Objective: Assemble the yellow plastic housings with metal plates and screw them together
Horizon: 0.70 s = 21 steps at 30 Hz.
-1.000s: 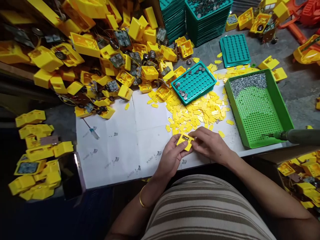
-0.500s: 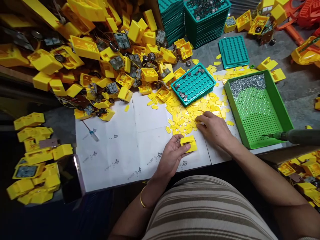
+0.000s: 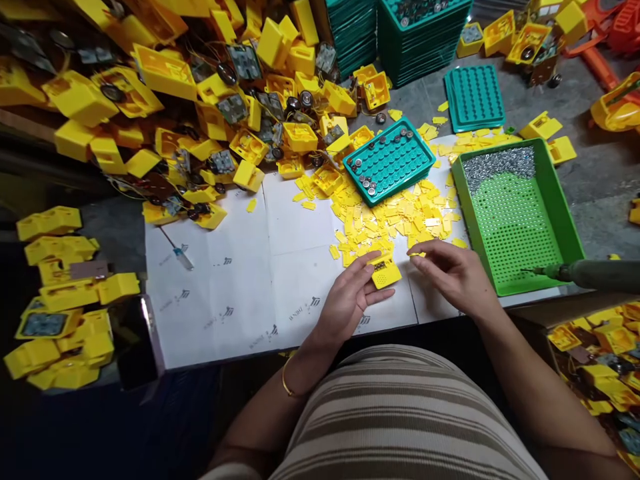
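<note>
My left hand (image 3: 346, 300) holds a small yellow plastic housing (image 3: 387, 272) at its left end, with some fingers stretched out below it. A slot with dark metallic contents and a patch of small round holes show on the housing. Just to the right, my right hand (image 3: 457, 275) hovers with thumb and forefinger brought close together in a pinch. Whatever is between those fingertips is too small to make out. Behind both hands spreads a pile of flat yellow plastic pieces (image 3: 367, 223).
A teal tray (image 3: 390, 160) with several round metal cells stands behind the pile. At right is a green perforated box (image 3: 520, 233) with screws; a power screwdriver (image 3: 590, 272) points over it. Yellow housings (image 3: 165, 73) heap at back left. A screwdriver (image 3: 183, 258) lies on the white sheet.
My right hand has drawn back from the yellow pieces toward the right of the housing. My left hand has moved slightly up and turned the housing so its holed face shows.
</note>
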Motion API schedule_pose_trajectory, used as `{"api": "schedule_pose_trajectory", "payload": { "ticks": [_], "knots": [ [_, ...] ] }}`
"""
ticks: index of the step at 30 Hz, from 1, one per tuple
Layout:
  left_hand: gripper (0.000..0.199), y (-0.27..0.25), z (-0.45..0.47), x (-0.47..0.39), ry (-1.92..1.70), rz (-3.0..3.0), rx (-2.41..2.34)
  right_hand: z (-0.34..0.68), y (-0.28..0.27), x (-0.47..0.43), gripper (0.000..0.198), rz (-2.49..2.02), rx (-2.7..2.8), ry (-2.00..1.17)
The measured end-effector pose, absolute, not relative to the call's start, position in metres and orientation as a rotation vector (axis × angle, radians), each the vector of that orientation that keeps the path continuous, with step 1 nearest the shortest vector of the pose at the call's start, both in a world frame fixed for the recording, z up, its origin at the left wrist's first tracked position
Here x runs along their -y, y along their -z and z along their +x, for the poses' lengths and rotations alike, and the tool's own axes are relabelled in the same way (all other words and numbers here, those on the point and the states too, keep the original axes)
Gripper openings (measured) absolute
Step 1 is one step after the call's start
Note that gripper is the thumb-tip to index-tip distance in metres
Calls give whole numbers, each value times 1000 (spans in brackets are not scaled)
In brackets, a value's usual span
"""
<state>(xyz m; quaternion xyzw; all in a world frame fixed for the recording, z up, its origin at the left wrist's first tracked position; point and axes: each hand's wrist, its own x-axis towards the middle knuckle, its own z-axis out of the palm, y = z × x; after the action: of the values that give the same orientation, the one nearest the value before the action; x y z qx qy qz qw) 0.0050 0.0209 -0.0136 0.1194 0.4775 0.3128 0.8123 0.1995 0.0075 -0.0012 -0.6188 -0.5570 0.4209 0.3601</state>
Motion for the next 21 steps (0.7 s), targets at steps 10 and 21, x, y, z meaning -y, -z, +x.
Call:
{"api": "schedule_pose_trajectory", "payload": {
  "ticks": [10,21],
  "knots": [
    [26,16,14,-15,-738,250,-972,185,4,1,28,-1296,957,-1455],
    [27,18,19,-12,-717,312,-1018,191,5,-3,17,-1477,1274,-1383]
  ]
}}
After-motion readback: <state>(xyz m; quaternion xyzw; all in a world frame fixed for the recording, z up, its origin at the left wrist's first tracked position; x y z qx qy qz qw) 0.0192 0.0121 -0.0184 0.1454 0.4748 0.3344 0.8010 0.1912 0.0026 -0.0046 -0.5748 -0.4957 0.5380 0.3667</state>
